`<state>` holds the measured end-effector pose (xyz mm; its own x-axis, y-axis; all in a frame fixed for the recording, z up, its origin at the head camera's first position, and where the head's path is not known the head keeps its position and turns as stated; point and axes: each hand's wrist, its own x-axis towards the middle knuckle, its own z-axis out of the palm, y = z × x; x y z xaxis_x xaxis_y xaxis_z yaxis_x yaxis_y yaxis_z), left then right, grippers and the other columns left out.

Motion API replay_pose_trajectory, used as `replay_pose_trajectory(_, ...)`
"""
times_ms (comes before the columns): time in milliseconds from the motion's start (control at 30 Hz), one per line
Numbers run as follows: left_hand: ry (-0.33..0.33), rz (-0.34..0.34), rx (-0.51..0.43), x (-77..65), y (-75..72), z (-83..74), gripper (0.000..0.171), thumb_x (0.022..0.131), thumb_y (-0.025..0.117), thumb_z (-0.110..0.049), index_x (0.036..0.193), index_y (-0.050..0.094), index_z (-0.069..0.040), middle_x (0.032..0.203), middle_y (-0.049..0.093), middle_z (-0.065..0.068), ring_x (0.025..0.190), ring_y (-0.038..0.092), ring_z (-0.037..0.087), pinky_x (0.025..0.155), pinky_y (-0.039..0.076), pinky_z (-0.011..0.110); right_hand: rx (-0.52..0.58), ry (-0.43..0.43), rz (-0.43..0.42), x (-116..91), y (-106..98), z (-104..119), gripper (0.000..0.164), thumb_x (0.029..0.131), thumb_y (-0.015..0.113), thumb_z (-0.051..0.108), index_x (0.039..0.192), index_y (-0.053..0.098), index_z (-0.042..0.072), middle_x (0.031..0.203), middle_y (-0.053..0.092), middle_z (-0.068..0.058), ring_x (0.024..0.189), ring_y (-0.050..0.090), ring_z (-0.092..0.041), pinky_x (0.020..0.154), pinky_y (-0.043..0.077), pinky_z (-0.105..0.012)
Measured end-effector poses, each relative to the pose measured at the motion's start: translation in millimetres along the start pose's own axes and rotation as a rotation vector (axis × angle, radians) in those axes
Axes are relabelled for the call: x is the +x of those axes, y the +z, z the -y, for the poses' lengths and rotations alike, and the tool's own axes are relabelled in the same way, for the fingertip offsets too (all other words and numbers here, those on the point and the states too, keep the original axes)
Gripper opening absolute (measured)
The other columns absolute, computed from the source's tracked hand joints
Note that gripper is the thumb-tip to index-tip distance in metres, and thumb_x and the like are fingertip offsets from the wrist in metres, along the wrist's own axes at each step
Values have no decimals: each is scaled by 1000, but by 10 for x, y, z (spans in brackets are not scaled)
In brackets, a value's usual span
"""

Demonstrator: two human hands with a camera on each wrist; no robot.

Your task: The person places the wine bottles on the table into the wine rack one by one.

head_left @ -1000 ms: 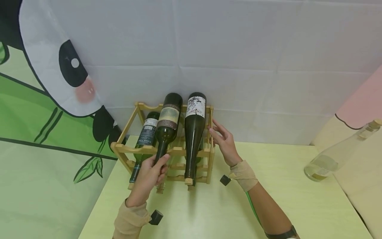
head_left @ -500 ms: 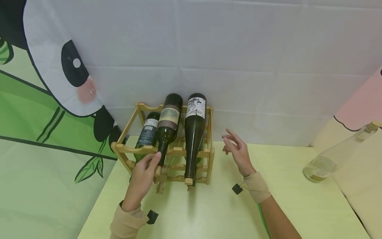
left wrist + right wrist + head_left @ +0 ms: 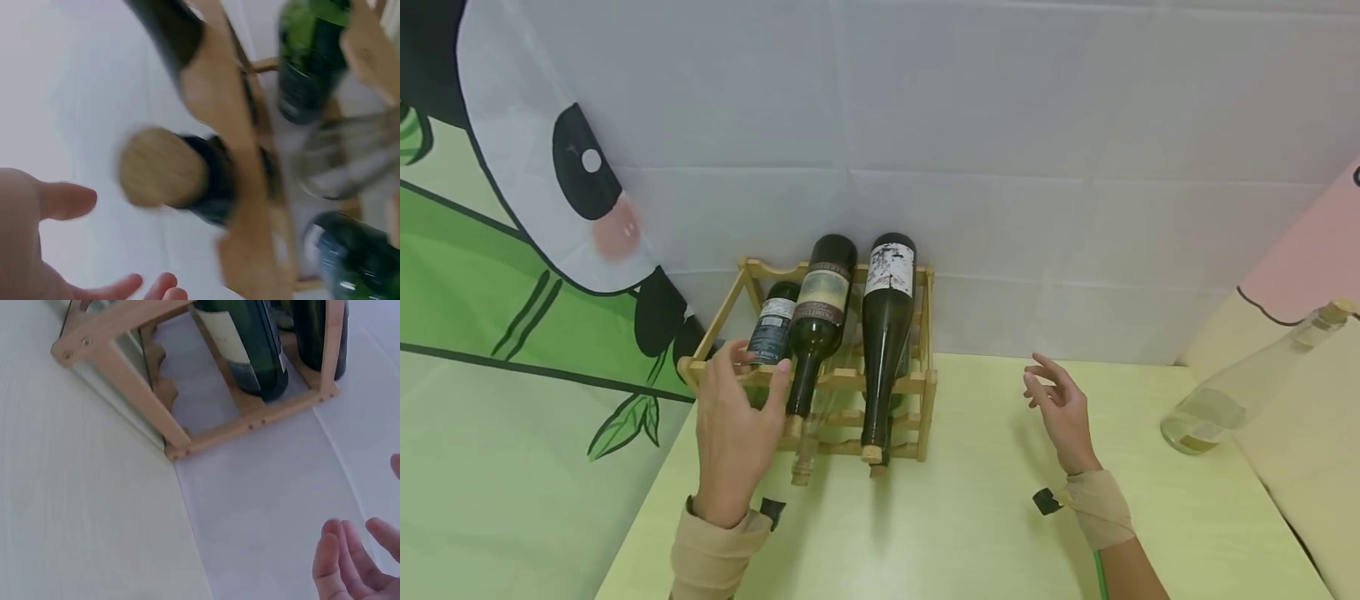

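A wooden wine rack (image 3: 842, 381) holds corked bottles lying with their necks toward me. On its upper tier are a wine bottle with a yellowish label (image 3: 818, 312) and one with a white label (image 3: 887, 333). Lower at the left lies a dark-labelled green bottle (image 3: 771, 333), its neck hidden by my left hand (image 3: 733, 442). That hand is at the rack's front left, fingers spread and holding nothing; in the left wrist view a cork (image 3: 159, 167) faces its thumb. My right hand (image 3: 1063, 421) hovers well right of the rack, fingers relaxed, holding nothing.
A clear glass bottle (image 3: 1213, 408) with a cork stands at the right of the pale table (image 3: 970, 533). Another clear bottle's neck (image 3: 807, 454) pokes out low from the rack. A white cloth backdrop (image 3: 1000, 208) rises close behind the rack.
My left hand has let go of the yellowish-label wine bottle's neck and shifted left. My right hand has left the rack's right side and moved away to the right.
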<state>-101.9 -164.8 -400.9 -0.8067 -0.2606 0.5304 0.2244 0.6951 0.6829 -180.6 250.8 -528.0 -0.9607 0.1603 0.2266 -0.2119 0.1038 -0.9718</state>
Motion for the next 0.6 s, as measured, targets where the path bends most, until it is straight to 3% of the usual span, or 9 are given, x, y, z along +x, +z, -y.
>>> replay_pose_trajectory(167,261,23,-110,32,11,-329,69,102,73,-33,157,44,-4,152,51,18,140,48,36,114,37,61,-35,24,-84,-104,-184,-47,45,108,69,24,150,60,9,131,66,3,115,61,-10,94,52,-19)
replay_pose_trajectory(333,527,129,-183,-4,194,-750,71,98,70,-37,158,45,-8,164,45,9,151,42,30,127,22,60,-67,30,-157,-177,-364,-91,43,106,71,20,147,63,9,132,67,0,120,58,-9,96,47,-14)
replay_pose_trajectory(433,621,200,-196,-104,346,-995,73,98,70,-40,160,44,-10,168,42,6,154,40,26,130,19,57,-91,11,-209,-212,-477,-92,41,106,71,17,145,64,8,130,68,-2,117,60,-8,95,48,-14)
replay_pose_trajectory(600,738,283,-206,-310,631,-1332,79,95,75,-42,161,42,-12,168,40,5,155,39,23,128,28,50,-54,18,-310,-257,-684,-68,39,104,72,13,142,66,8,123,69,2,112,61,-9,94,47,-15)
